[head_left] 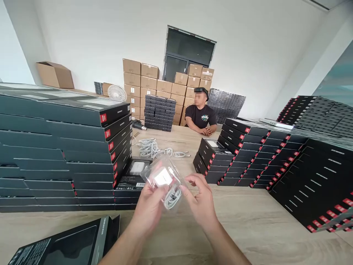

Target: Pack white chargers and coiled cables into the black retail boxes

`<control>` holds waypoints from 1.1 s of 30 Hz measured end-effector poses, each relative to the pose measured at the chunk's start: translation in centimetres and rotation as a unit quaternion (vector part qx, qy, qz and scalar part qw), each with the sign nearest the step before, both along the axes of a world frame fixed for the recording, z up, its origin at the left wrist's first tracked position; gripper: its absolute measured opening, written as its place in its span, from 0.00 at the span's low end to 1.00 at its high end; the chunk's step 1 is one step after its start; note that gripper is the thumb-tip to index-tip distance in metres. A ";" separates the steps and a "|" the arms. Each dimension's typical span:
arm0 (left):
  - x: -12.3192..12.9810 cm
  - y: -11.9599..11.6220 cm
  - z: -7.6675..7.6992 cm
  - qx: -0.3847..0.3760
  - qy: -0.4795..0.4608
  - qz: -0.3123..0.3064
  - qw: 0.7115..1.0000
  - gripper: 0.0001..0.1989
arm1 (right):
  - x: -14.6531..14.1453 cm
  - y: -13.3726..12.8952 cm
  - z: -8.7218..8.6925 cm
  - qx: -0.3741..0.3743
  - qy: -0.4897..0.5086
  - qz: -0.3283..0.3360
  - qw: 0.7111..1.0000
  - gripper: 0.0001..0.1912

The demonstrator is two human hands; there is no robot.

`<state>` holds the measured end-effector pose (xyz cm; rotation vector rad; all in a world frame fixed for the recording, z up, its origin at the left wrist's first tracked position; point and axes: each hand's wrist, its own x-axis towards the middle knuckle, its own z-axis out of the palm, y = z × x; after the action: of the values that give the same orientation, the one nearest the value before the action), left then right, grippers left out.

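Over the table I hold up a clear plastic bag [150, 173]. A white charger block [162, 177] and a coiled white cable [172, 198] show in it. My left hand [150, 206] grips the lower left of the bag, its thumb over the charger. At the right edge of the bag my right hand [202, 200] has thumb and curled index finger, the thumb tip against the plastic beside the cable. Below and to the left lies a black box [74, 241] with its end flap raised.
Stacks of black boxes stand left [88, 147] and right [248, 151]. Loose white cables [153, 147] lie beyond my hands, near a heat gun [139, 124]. A person [201, 112] sits across the table, hands together, before stacked cartons [149, 82].
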<state>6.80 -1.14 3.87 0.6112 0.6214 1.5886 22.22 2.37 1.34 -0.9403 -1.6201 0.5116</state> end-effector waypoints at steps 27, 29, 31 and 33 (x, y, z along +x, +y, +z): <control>0.3 0.0 -0.6 0.065 0.100 -0.005 0.993 0.23 | 0.0 0.1 0.2 0.057 -0.048 -0.044 0.996 0.04; 0.6 0.0 -0.6 0.061 0.096 -0.016 0.993 0.24 | -0.3 0.3 0.0 0.023 -0.018 -0.007 1.000 0.04; 0.7 -0.1 -0.5 0.060 0.097 -0.020 0.993 0.24 | -0.5 0.4 -0.3 0.001 0.012 0.019 1.000 0.04; 0.7 -0.1 -0.4 0.061 0.098 -0.017 0.993 0.22 | -0.7 0.5 -0.4 -0.018 0.033 0.037 0.999 0.04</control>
<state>7.51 -1.19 3.43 0.8722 0.6591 1.5540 21.56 2.82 0.91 -0.8827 -1.5952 0.6191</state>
